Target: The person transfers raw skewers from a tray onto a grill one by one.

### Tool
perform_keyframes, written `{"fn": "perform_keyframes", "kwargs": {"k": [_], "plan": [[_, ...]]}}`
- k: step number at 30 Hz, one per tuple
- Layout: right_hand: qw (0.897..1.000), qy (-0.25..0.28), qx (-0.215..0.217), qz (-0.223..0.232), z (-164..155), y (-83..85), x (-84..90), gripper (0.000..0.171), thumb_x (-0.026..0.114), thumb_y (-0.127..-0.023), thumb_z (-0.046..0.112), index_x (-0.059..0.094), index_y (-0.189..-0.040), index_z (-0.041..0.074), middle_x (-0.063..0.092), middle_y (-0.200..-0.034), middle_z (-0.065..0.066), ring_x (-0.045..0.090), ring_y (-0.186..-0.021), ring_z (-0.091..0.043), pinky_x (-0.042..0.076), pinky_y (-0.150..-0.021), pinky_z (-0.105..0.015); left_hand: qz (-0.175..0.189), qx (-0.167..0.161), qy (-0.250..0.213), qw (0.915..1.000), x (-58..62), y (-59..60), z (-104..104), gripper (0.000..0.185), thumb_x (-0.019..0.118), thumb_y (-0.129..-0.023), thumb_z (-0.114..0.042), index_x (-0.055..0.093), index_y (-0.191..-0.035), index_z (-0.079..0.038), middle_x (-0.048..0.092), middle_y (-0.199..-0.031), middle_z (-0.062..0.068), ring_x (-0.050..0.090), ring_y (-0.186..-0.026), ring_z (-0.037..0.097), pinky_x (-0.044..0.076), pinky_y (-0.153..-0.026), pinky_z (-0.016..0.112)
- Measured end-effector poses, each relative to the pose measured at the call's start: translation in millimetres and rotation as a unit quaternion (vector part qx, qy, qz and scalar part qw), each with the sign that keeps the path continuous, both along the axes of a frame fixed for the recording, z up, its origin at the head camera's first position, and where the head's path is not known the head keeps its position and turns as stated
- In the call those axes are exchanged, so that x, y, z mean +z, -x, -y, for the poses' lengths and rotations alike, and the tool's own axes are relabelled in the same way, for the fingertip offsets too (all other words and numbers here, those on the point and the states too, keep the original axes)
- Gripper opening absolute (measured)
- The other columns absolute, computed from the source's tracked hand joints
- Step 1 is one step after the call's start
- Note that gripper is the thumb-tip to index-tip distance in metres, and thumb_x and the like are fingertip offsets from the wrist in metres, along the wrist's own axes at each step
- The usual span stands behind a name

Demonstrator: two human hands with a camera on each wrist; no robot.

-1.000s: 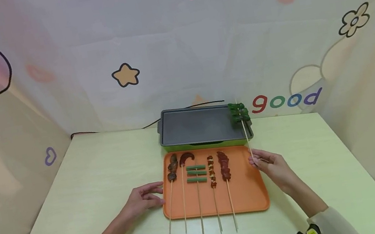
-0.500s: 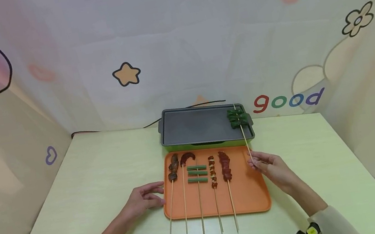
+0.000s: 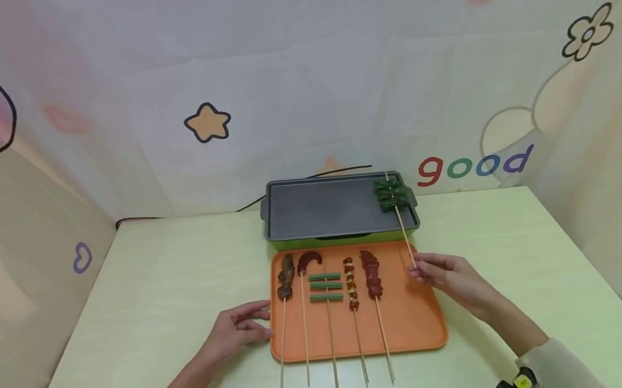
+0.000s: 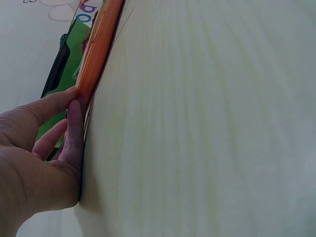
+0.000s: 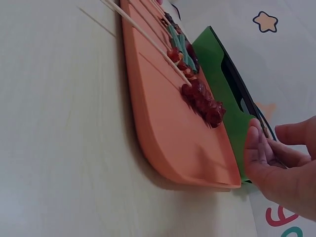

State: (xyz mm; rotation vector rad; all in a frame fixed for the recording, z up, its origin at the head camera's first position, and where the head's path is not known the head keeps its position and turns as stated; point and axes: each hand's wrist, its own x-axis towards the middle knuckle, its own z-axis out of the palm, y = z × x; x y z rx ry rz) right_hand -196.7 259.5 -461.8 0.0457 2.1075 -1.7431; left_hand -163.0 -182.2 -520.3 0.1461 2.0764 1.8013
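Observation:
My right hand (image 3: 419, 270) pinches the bare wooden end of a green vegetable skewer (image 3: 392, 195). The skewer's leafy green pieces lie at the right end of the dark grill plate (image 3: 326, 208). In the right wrist view the thin stick runs between thumb and fingers of the right hand (image 5: 269, 133), just past the orange tray (image 5: 168, 123). My left hand (image 3: 258, 323) lies flat on the table, fingers straight, touching the left edge of the orange tray (image 3: 411, 314). The left wrist view shows the left hand (image 4: 74, 101) with thumb and fingers against that tray (image 4: 98, 49).
Several skewers lie side by side on the tray: dark meat (image 3: 284, 277), a sausage (image 3: 308, 262), green beans (image 3: 325, 286), mixed bits (image 3: 351, 283), red meat (image 3: 371, 274). The grill's black cord (image 3: 251, 203) runs along the back wall. Patterned walls enclose the pale table (image 3: 167, 293).
The green skewer has shifted slightly left and settled lower onto the grill plate, with my right hand following it. The left hand has stayed at the tray's edge.

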Motion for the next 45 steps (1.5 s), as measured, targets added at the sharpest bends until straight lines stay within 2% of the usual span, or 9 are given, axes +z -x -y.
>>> {"fn": "perform_keyframes", "kwargs": {"k": [4, 9, 14, 19, 25, 32, 37, 45], "plan": [[0.999, 0.006, 0.033, 0.005, -4.2, -15.4, 1.9, 0.054, 0.049, -0.109, 0.021, 0.038, -0.151, -0.012, 0.065, -0.136, -0.016, 0.068, -0.114, -0.011, 0.053, -0.102, -0.024, 0.004, 0.002, 0.005, 1.0, 0.0, -0.7, -0.8, 0.058, 0.075, -0.091, -0.008, 0.054, -0.144, 0.004, 0.067, -0.125, 0.02, 0.072, -0.088, 0.007, 0.056, -0.08, 0.021], [0.997, 0.025, 0.067, 0.024, -6.9, -39.5, 0.1, 0.055, 0.052, -0.108, 0.021, 0.04, -0.147, -0.016, 0.071, -0.126, -0.013, 0.07, -0.109, -0.012, 0.056, -0.097, -0.024, -0.005, -0.003, 0.009, 0.9999, -0.7, -1.9, -1.7, 0.058, 0.075, -0.091, -0.008, 0.054, -0.143, 0.005, 0.066, -0.125, 0.023, 0.072, -0.088, 0.007, 0.055, -0.081, 0.02], [0.995, 0.01, 0.091, 0.025, -7.7, -59.0, -3.7, 0.053, 0.054, -0.107, 0.02, 0.043, -0.144, -0.016, 0.073, -0.117, -0.012, 0.072, -0.104, -0.013, 0.058, -0.092, -0.026, 0.002, -0.002, 0.008, 1.0, -2.2, -2.4, -1.8, 0.058, 0.076, -0.091, -0.008, 0.055, -0.143, 0.004, 0.066, -0.124, 0.02, 0.072, -0.088, 0.007, 0.055, -0.08, 0.021], [0.993, 0.022, 0.115, 0.014, -5.5, -71.3, -7.5, 0.051, 0.054, -0.107, 0.019, 0.046, -0.142, -0.018, 0.073, -0.117, -0.014, 0.073, -0.103, -0.012, 0.058, -0.09, -0.025, 0.01, 0.003, 0.012, 0.9999, -2.7, -3.1, -0.8, 0.059, 0.076, -0.09, -0.008, 0.055, -0.143, 0.003, 0.067, -0.125, 0.019, 0.072, -0.089, 0.007, 0.056, -0.08, 0.022], [0.988, 0.055, 0.141, 0.022, 1.7, -87.8, -13.7, 0.05, 0.057, -0.106, 0.018, 0.048, -0.138, -0.019, 0.072, -0.12, -0.017, 0.072, -0.104, -0.011, 0.058, -0.091, -0.024, 0.0, -0.001, 0.007, 1.0, -0.1, -2.5, -1.8, 0.059, 0.076, -0.091, -0.008, 0.054, -0.143, 0.005, 0.066, -0.125, 0.022, 0.072, -0.088, 0.006, 0.055, -0.08, 0.021], [0.981, 0.113, 0.151, 0.051, 12.5, -104.7, -27.3, 0.049, 0.06, -0.103, 0.015, 0.05, -0.135, -0.021, 0.073, -0.12, -0.02, 0.074, -0.105, -0.016, 0.059, -0.09, -0.026, 0.001, 0.001, 0.009, 1.0, 0.4, 0.0, -1.0, 0.058, 0.076, -0.091, -0.007, 0.054, -0.143, 0.006, 0.067, -0.124, 0.02, 0.072, -0.087, 0.006, 0.056, -0.079, 0.021], [0.974, 0.156, 0.156, 0.059, 22.7, -109.4, -36.8, 0.05, 0.06, -0.102, 0.009, 0.045, -0.137, -0.024, 0.073, -0.121, -0.02, 0.074, -0.107, -0.017, 0.058, -0.092, -0.029, 0.006, 0.007, 0.012, 0.9999, 2.7, 1.0, 1.3, 0.058, 0.075, -0.091, -0.006, 0.054, -0.144, 0.004, 0.067, -0.125, 0.018, 0.072, -0.089, 0.007, 0.057, -0.081, 0.022], [0.975, 0.162, 0.13, 0.081, 34.4, -110.9, -44.5, 0.052, 0.065, -0.099, 0.008, 0.046, -0.137, -0.023, 0.075, -0.116, -0.018, 0.075, -0.103, -0.018, 0.059, -0.09, -0.029, 0.011, 0.012, 0.017, 0.9997, 1.1, 0.6, 0.3, 0.058, 0.075, -0.09, -0.007, 0.055, -0.144, 0.003, 0.067, -0.125, 0.018, 0.072, -0.09, 0.008, 0.057, -0.08, 0.023]]}}
